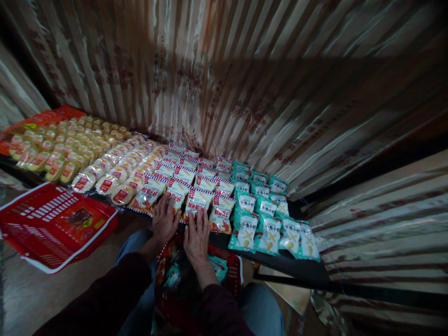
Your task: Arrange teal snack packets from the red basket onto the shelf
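My left hand [165,220] lies with fingers stretched out against the lower front of a white snack bag [177,189] with red print and a striped top edge. Beside it, my right hand [197,239] is spread on the neighbouring snack bag [199,197] of the same kind. Neither hand is closed round a bag. These bags stand in rows on a dark table [224,240], with another bag at each end of the front row, one of them the right-end bag [221,212]. The undersides of my fingers are hidden.
Teal snack bags [269,228] stand in rows on the right; round wrapped white cakes [121,172] and yellow-green packets [58,163] fill the left. Between my legs sits a red basket [235,270] with teal bags. Another red basket [38,210] is at left. Striped curtains [217,84] hang behind.
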A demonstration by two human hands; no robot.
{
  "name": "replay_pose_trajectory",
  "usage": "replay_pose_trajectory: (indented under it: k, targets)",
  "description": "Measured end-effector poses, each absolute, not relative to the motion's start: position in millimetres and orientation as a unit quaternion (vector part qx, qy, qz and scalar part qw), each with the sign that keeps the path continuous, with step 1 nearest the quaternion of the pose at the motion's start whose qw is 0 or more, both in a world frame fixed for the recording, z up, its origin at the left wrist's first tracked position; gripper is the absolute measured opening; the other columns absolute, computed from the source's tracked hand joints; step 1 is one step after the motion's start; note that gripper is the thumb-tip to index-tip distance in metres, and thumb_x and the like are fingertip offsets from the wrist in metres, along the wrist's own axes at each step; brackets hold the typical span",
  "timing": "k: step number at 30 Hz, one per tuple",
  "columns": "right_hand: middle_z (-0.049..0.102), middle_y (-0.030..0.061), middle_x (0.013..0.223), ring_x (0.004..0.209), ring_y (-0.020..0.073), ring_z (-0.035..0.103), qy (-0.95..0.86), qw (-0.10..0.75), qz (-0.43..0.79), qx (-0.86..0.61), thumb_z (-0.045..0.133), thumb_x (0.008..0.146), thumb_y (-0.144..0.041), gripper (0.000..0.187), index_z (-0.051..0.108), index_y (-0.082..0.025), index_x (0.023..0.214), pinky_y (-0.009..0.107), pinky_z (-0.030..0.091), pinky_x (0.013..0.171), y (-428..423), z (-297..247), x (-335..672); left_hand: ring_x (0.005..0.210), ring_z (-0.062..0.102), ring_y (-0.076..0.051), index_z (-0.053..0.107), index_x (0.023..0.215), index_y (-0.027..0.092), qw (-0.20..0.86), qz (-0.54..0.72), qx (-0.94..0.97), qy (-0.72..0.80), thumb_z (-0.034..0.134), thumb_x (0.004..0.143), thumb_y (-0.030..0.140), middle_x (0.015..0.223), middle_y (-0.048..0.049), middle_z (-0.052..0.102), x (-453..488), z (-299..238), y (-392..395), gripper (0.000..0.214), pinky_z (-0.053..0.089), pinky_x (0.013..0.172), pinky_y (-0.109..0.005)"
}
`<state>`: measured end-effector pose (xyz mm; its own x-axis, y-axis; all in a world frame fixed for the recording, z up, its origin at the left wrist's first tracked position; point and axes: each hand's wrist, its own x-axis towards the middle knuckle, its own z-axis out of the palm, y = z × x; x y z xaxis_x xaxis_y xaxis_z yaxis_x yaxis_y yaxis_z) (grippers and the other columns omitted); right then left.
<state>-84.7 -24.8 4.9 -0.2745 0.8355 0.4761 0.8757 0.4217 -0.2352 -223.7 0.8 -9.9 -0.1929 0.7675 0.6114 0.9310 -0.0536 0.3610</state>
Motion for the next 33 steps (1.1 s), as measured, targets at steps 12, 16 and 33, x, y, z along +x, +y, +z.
replay_pose_trajectory:
  k: [12,16,33]
  targets:
    - [0.016,0.0095,0.157,0.144,0.0292,0.006,-0.803,0.272,-0.046,-0.528,0.041,0.087,-0.007,0.058,0.035,-0.019,0.143,0.054,0.03,0.108,-17,4,-81,0.128,0.042,-0.031,0.04,0.14,0.02,0.12,-0.379,-0.639,-0.659,0.048,0.091,0.037,0.14,-0.0159,0.046,-226,-13,1,0.052,0.034,0.101,-0.047]
    - [0.015,0.0091,0.157,0.144,0.0295,0.006,-0.804,0.268,-0.041,-0.53,0.041,0.086,-0.007,0.06,0.034,-0.02,0.144,0.055,0.03,0.108,-17,5,-81,0.135,0.035,-0.031,0.042,0.138,0.02,0.113,-0.38,-0.653,-0.646,0.051,0.089,0.035,0.144,-0.0151,0.041,-227,-15,0,0.052,0.031,0.106,-0.048]
    - [0.019,0.011,0.156,0.145,0.0295,0.006,-0.823,0.261,-0.045,-0.502,0.045,0.085,-0.009,0.058,0.038,-0.019,0.142,0.054,0.026,0.11,-31,0,-78,0.142,0.02,-0.03,0.046,0.137,0.023,0.128,-0.341,-0.736,-0.571,0.048,0.088,0.024,0.148,-0.0091,0.038,-217,-11,-16,0.049,0.021,0.113,-0.052]
